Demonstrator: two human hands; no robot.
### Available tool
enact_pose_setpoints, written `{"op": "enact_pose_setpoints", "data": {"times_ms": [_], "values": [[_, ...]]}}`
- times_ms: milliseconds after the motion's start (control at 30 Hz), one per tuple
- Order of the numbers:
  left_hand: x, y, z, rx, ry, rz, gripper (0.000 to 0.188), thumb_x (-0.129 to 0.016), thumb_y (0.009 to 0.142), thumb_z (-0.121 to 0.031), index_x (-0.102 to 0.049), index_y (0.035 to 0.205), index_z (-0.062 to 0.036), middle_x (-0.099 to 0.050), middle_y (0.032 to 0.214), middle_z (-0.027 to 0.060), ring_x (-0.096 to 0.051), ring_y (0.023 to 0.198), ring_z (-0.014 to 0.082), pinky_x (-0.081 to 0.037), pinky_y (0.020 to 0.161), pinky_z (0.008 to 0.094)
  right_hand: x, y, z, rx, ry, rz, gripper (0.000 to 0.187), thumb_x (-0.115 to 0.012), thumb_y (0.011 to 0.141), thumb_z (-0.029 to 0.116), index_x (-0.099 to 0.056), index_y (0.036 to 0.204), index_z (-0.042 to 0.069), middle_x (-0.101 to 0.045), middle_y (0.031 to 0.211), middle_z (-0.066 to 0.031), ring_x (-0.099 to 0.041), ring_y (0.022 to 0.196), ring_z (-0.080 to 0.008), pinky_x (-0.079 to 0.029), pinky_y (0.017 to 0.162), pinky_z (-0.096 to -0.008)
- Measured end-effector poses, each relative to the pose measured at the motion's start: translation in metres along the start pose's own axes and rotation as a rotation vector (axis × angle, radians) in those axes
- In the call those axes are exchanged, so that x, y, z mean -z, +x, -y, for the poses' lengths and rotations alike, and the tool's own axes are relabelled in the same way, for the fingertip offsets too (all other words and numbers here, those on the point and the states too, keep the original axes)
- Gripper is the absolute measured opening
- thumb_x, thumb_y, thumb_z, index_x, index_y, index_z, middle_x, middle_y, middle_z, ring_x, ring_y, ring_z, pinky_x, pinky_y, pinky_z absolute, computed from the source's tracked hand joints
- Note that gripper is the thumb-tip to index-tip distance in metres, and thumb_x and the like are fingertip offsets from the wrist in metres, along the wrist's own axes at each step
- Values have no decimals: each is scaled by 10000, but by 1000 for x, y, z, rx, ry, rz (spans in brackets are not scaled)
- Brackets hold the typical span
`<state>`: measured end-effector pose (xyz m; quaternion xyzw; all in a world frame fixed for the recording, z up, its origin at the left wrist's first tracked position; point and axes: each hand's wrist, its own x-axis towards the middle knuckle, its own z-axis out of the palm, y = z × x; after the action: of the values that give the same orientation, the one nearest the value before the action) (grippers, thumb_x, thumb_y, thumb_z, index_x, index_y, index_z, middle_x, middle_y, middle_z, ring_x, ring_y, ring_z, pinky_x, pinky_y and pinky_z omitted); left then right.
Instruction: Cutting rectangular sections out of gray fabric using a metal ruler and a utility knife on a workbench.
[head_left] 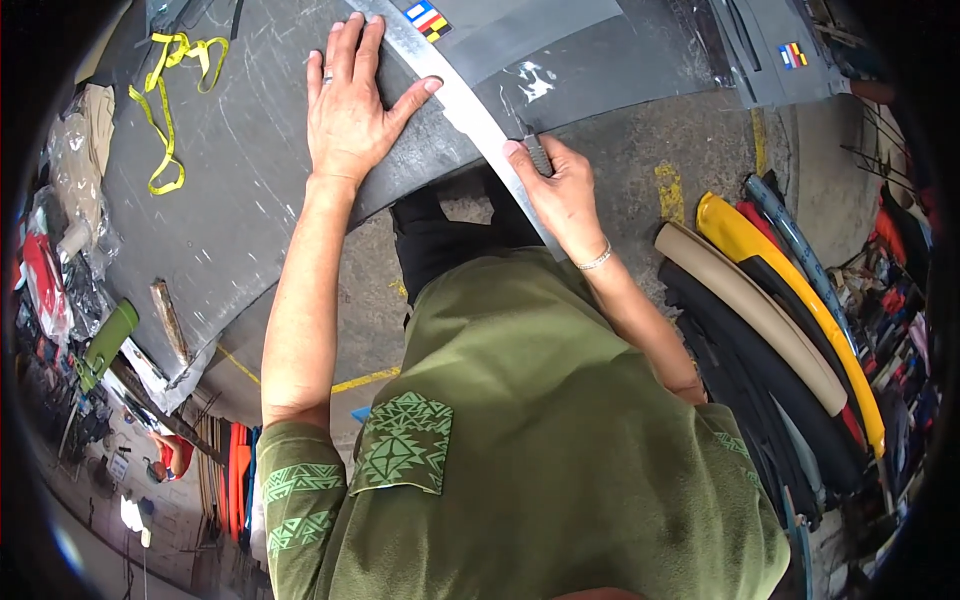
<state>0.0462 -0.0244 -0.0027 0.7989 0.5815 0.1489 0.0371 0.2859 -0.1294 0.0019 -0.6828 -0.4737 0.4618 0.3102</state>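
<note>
A long metal straightedge (465,108) crosses the dark grey work table (235,150) diagonally, its near end running out past the table edge toward my body. Flat on the table, my left hand (350,125) has its fingers stretched out; index fingertip and thumb tip rest on the straightedge. My right hand (568,200) grips a utility knife (538,155) with a grey ridged handle, close to the straightedge's right side. Right of it lies a smooth grey sheet (550,55) with a small coloured-flag label (427,18). The blade tip is too small to make out.
A yellow strap (165,125) lies loose on the table's left. Yellow (790,290), beige (750,310) and black rolls (740,370) stand at the right. Another person's hand (872,91) touches grey material at far right; a person in red (175,457) is at lower left.
</note>
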Motion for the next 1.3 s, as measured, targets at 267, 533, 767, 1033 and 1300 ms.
{"op": "enact_pose_setpoints", "data": {"times_ms": [267,533,767,1033,1300], "values": [[1,-1,-1,24,-6,30,999,-655,837,-756,-403,1569,-125,-383,1630,124,-301,1541,292,-184,1263,545,0,3,1,-80,51,13,299,-792,924,282,-721,876,-5,-542,643,45,-448,643,-44,-398,567,-266],[5,6,2,2,21,5,1022,-688,801,-751,-458,1516,-58,-439,1578,171,-351,1510,338,-228,1239,568,-1,6,4,-38,28,-1,305,-789,920,280,-725,891,-17,-603,649,-10,-495,643,-58,-432,584,-282],[6,3,-8,59,-16,60,895,-655,894,-649,-440,1521,-48,-402,1588,193,-320,1520,351,-202,1235,559,3,2,9,-104,52,16,299,-765,914,277,-720,941,-17,-622,673,-115,-532,619,-114,-475,616,-326],[8,9,-5,44,-16,16,862,-678,866,-639,-475,1488,-77,-434,1535,153,-372,1471,318,-233,1206,555,3,2,4,-115,122,25,294,-780,921,269,-724,940,-19,-612,668,-16,-496,646,-62,-447,595,-288],[3,11,-1,39,2,23,908,-669,859,-671,-450,1511,-77,-393,1574,184,-305,1522,350,-187,1243,597,0,4,4,-137,136,21,294,-794,921,259,-672,806,17,-500,649,76,-412,637,-36,-347,562,-254]]}}
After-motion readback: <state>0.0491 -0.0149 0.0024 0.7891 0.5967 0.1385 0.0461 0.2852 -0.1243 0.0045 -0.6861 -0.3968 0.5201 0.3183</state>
